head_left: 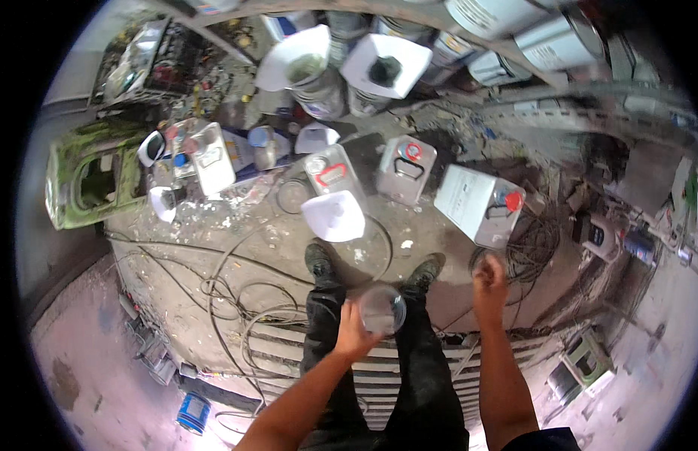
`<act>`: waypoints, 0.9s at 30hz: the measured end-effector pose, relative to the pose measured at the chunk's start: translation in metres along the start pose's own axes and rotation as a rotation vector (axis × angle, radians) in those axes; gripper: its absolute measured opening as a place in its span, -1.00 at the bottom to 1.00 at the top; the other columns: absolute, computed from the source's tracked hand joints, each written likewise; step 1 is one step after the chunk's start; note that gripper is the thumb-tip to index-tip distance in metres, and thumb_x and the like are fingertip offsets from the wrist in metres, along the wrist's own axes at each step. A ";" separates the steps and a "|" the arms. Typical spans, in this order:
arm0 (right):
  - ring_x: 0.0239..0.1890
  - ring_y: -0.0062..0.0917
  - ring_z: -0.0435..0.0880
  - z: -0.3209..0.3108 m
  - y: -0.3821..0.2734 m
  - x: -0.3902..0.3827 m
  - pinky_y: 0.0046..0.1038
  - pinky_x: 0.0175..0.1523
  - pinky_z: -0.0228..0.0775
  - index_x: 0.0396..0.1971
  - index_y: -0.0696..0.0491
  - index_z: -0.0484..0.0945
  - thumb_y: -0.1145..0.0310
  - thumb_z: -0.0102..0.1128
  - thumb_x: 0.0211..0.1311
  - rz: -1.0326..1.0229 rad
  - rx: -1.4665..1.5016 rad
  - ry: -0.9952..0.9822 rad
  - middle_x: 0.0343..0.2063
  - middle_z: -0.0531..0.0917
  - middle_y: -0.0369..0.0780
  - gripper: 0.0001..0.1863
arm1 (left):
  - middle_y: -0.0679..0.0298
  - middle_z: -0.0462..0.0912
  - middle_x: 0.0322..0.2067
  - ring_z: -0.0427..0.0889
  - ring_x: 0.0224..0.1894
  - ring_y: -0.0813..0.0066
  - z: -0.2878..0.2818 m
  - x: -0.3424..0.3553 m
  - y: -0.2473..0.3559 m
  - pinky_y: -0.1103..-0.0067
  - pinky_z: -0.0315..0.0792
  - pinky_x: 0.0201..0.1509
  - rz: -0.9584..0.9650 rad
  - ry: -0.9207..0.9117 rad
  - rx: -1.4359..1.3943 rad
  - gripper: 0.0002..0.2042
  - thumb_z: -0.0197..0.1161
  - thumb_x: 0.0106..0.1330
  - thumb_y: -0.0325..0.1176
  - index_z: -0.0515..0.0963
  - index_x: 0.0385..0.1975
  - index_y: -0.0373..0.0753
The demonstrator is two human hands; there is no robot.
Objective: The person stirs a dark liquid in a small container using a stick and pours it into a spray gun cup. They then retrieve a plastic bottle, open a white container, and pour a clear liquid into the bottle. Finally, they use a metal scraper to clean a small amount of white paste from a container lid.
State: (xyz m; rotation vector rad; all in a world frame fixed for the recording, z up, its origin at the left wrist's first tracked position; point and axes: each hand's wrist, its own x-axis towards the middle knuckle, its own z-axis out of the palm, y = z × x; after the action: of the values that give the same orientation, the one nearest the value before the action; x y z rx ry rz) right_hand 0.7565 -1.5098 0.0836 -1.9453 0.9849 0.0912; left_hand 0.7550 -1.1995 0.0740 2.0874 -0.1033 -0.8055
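Observation:
My left hand [354,331] grips a clear plastic cup [383,311] by its side, in front of my legs. The cup looks see-through; whether anything is in it I cannot tell. My right hand [489,286] is raised to the right with its fingers curled together, a little blurred; what they hold, if anything, is hidden. Just beyond it lies a white rectangular can [473,203] with a red cap. Further left stand a grey metal can [407,171] with a black handle and another metal can [332,174] with a red handle, a white paper sheet [334,216] before it.
Hoses [274,304] loop over the floor left of my feet, beside a slatted grate [289,353]. Two paper-topped buckets [319,98] stand at the back. A coiled cable [533,252] lies at right, a green metal part [127,177] at far left.

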 end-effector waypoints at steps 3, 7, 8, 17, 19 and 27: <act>0.05 -0.26 0.46 -0.019 -0.006 0.026 -0.20 0.14 0.32 0.24 0.12 0.25 0.24 0.26 0.22 -0.028 -0.170 0.136 0.13 0.37 -0.01 -0.36 | -0.06 0.39 -0.07 0.37 0.01 -0.08 0.026 0.081 0.010 0.22 0.33 0.08 0.082 0.131 -0.024 -0.27 0.52 -0.10 -0.26 0.31 0.09 -0.36; 0.30 0.10 0.11 -0.020 0.003 0.073 0.05 0.30 0.03 0.36 0.06 -0.02 0.03 0.39 0.01 -0.283 -0.546 0.207 0.27 0.12 0.16 0.01 | -0.05 0.42 -0.07 0.37 0.05 -0.11 0.071 0.189 0.024 0.22 0.28 0.14 0.166 0.322 -0.033 -0.33 0.48 -0.04 -0.32 0.32 0.10 -0.32; 0.32 0.12 0.07 -0.012 0.004 0.082 0.06 0.31 0.01 0.37 0.06 -0.06 0.00 0.40 -0.02 -0.243 -0.576 0.184 0.28 0.07 0.19 0.06 | -0.03 0.43 -0.05 0.37 0.06 -0.07 0.078 0.210 0.016 0.24 0.28 0.15 0.224 0.393 -0.033 -0.33 0.47 -0.03 -0.33 0.32 0.11 -0.32; 0.40 0.18 -0.10 0.026 0.014 0.104 0.09 0.37 -0.11 0.42 0.05 -0.25 -0.02 0.46 -0.16 -0.034 -0.713 0.172 0.33 -0.11 0.29 0.26 | 0.08 0.48 0.02 0.46 0.08 0.20 0.115 0.277 -0.035 0.41 0.31 0.19 0.200 0.457 0.027 -0.34 0.43 0.01 -0.42 0.30 0.15 -0.33; 0.39 0.18 -0.09 0.027 0.018 0.105 0.10 0.37 -0.11 0.42 0.05 -0.24 0.01 0.46 -0.16 -0.020 -0.705 0.193 0.33 -0.11 0.29 0.25 | 0.09 0.47 0.02 0.49 0.06 0.25 0.117 0.278 -0.034 0.44 0.35 0.16 0.185 0.434 0.040 -0.34 0.44 0.00 -0.45 0.29 0.15 -0.34; 0.37 0.17 -0.02 0.033 0.018 0.111 0.12 0.34 -0.03 0.42 0.03 -0.26 0.06 0.49 -0.17 -0.030 -0.648 0.279 0.34 -0.11 0.28 0.27 | -0.01 0.42 0.01 0.38 0.11 0.02 0.112 0.240 -0.025 0.30 0.24 0.19 -0.019 0.451 0.099 -0.24 0.46 -0.04 -0.40 0.21 0.19 -0.38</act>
State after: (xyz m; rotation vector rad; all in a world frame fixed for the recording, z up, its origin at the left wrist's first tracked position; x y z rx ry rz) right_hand 0.8296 -1.5554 0.0049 -2.6162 1.2082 0.1359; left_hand 0.8742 -1.3472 -0.1129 2.3149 0.1249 -0.3299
